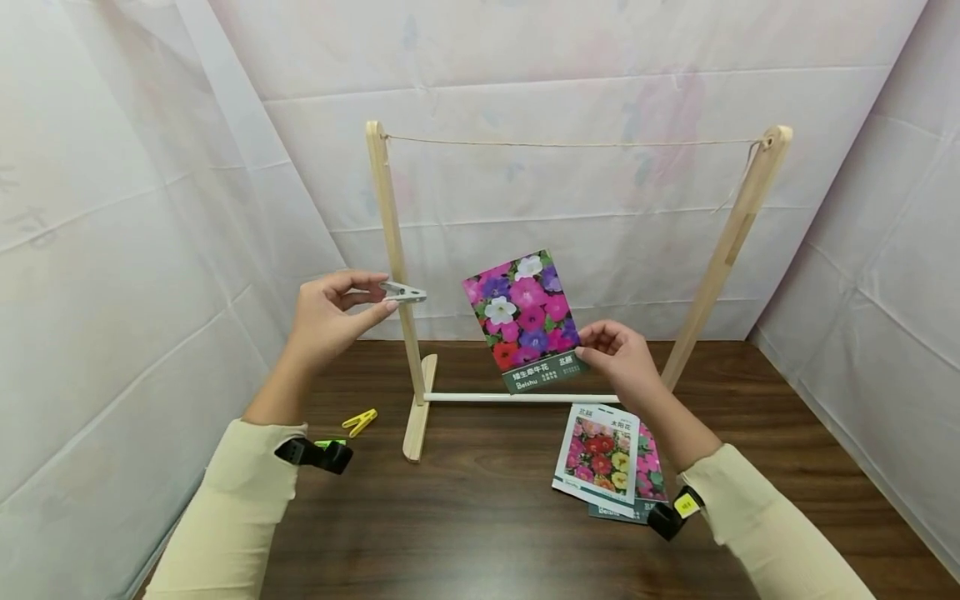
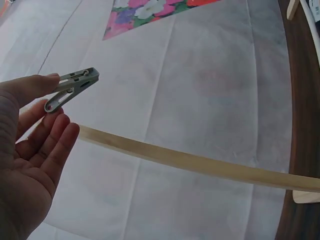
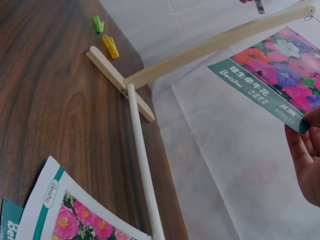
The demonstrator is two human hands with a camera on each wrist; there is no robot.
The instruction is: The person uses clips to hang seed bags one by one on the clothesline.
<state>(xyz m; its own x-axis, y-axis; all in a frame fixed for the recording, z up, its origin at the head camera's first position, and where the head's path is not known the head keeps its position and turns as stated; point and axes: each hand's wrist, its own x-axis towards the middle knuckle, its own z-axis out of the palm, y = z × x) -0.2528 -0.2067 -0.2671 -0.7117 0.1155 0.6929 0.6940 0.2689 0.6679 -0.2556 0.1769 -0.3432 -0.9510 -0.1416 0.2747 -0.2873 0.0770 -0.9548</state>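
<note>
Between thumb and fingertips my left hand (image 1: pixel 330 317) pinches a grey clothespin (image 1: pixel 405 292), held beside the left post of a wooden frame. In the left wrist view the clothespin (image 2: pixel 75 87) points away from the fingers, its handle ends under thumb and fingertips. My right hand (image 1: pixel 618 358) pinches the lower right corner of a flower seed packet (image 1: pixel 525 321), raised and tilted in front of the frame. Pink, purple, red and white blooms cover the packet (image 3: pixel 280 70), above a green band with lettering. A string (image 1: pixel 570 145) runs between the tops of the two posts.
The wooden frame (image 1: pixel 393 242) stands on the brown table (image 1: pixel 465 517), with a white bar (image 1: pixel 517 397) low across it. Two more seed packets (image 1: pixel 597 458) overlap below my right hand. A yellow clothespin (image 1: pixel 360 422) and a green clothespin (image 3: pixel 98 24) lie at the left.
</note>
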